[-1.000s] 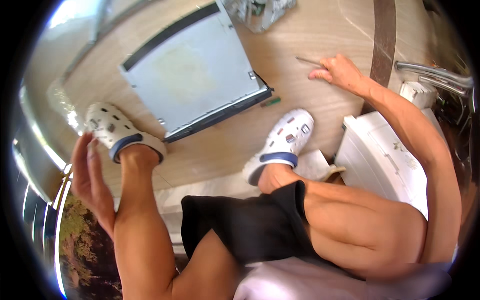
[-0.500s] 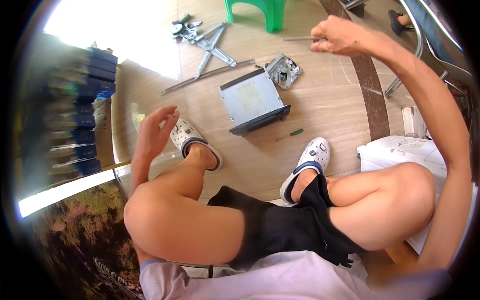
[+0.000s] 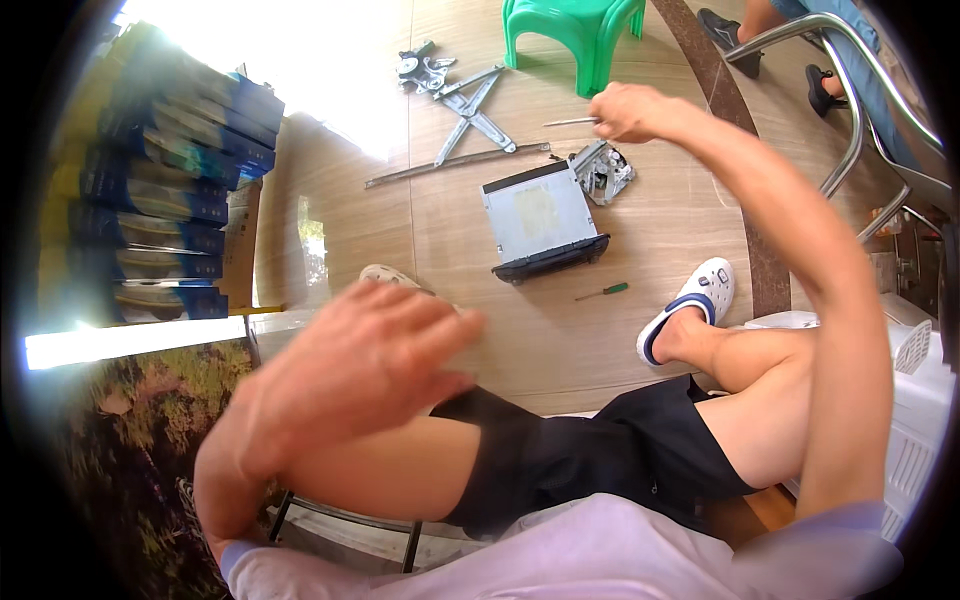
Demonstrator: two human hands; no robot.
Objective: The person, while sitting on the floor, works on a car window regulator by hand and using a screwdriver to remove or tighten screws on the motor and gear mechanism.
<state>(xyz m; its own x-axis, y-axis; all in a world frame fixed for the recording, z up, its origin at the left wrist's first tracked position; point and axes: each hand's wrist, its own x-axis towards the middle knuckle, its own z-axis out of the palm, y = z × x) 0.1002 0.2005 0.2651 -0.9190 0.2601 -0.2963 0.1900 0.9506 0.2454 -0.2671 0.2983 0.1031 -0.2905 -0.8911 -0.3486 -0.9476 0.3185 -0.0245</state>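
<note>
My right hand (image 3: 629,112) reaches out over the floor, its fingers closed round a thin metal rod (image 3: 570,122) that points left; whatever sits inside the fist is hidden. Below it lie a silver car stereo unit (image 3: 535,212) with a black front and, touching or close behind it, a small metal mechanism (image 3: 604,172). My left hand (image 3: 365,360), blurred, hangs above my left leg with its fingers loosely apart and nothing visible in them. A small green-handled screwdriver (image 3: 603,291) rests on the floor in front of the unit.
A scissor-type window regulator (image 3: 462,103) and a long metal strip (image 3: 455,165) lie farther back. Beyond stands a green plastic stool (image 3: 570,30). Blue boxes (image 3: 170,235) are stacked at left. At right are a metal-framed chair (image 3: 850,130), another person's shoes (image 3: 728,42) and a white appliance (image 3: 915,400).
My left hand has come up and inward over my left leg. My right hand, still gripping the rod, sits lower and farther left in view. The whole view has shifted.
</note>
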